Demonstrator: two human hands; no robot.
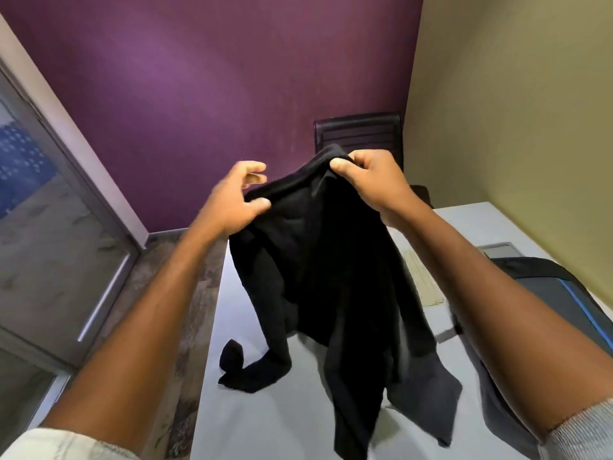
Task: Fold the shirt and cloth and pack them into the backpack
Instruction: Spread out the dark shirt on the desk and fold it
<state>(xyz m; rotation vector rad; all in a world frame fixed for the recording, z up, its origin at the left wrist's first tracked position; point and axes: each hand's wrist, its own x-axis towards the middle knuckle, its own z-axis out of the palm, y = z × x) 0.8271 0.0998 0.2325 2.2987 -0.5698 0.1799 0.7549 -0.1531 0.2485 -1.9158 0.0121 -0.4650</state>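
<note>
black shirt (318, 277) hanging from right grip (371, 184), left grip (237, 197) pinching its edge

purple textured wall (212, 78) straight ahead, lit brighter toward the upper middle. olive-beige wall (517, 104) on the right, meeting the purple one in a vertical corner. on the left, a slanting pale door frame (71, 134) with a frosted glass door (39, 234) carrying a long metal handle (103, 295); bluish dotted pattern behind the glass higher up. mottled brown-grey floor (189, 310) between door and desk. white table (265, 419) filling the lower middle, its far edge running to the right wall. black mesh-backed chair (360, 132) standing against the purple wall beyond the table's far end. soft, even indoor light, no hard shadows.
</note>
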